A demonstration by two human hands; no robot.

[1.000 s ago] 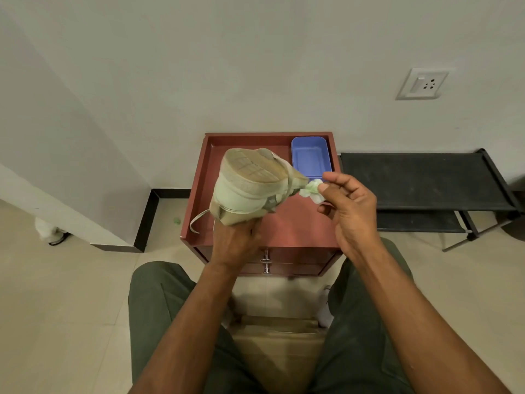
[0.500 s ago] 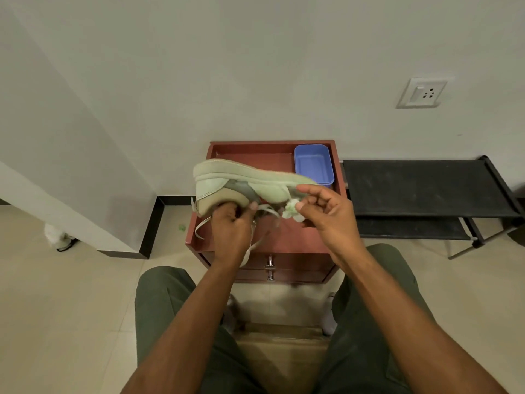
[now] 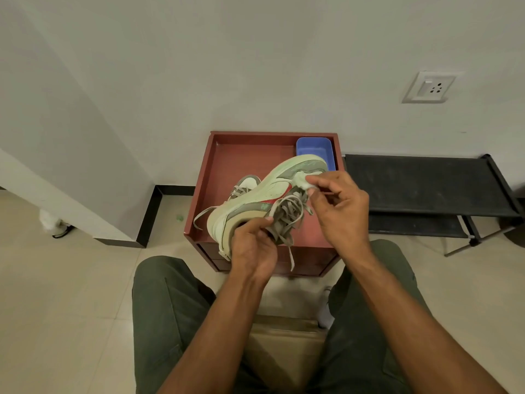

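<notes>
A white wall (image 3: 255,66) and a pale tiled floor (image 3: 71,280) frame a low red-brown cabinet (image 3: 250,155) with a raised rim round its top. One blue tray (image 3: 314,150) sits in the cabinet's far right corner, one black rack (image 3: 426,183) stands just beside it on the right, and one wall socket (image 3: 433,87) is above the rack. The person sits in front with both knees towards the cabinet. There are two shoes. The held shoe (image 3: 272,191) is up in the air over the cabinet top, with its long axis running diagonally, heel low and to the left, toe high and to the right towards the blue tray. It is tipped so the sole faces up and away, and its loose laces (image 3: 287,214) hang down towards the person. The left hand (image 3: 252,243) grips it from below at the heel end, fingers curled round the collar, so most of the shoe reaches up and right beyond that hold. The right hand (image 3: 338,206) pinches one small pale wad (image 3: 304,179) between thumb and fingertips and presses it to the shoe's side near the toe. The second shoe (image 3: 247,184) rests on the cabinet top behind the held one and is mostly hidden by it.
</notes>
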